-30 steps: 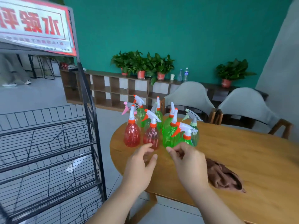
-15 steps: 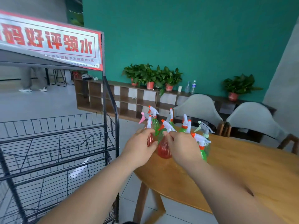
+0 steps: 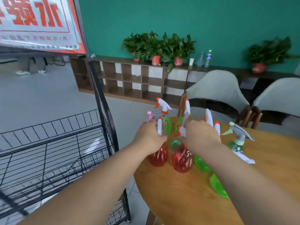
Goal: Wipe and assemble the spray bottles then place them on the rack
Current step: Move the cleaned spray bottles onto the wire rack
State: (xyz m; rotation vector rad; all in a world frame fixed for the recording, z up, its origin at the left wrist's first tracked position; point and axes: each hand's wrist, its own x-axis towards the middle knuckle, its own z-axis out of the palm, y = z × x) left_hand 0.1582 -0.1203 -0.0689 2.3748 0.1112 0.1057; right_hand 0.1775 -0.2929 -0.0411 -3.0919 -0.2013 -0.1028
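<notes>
Both hands have closed onto the red bottles since a second ago: the left hand point(image 3: 149, 138) grips the left red bottle point(image 3: 158, 155) by its neck, and the right hand point(image 3: 200, 137) grips the right red bottle point(image 3: 182, 160) at its top. Both bottles stand upright near the table point(image 3: 170, 195) edge, beside the rack point(image 3: 65, 138).

Bright, even light; faint soft shadows under my forearms on the round wooden table point(image 3: 178, 200). Slight motion blur throughout. Wide-angle bowing along the black wire rack point(image 3: 48, 140).
</notes>
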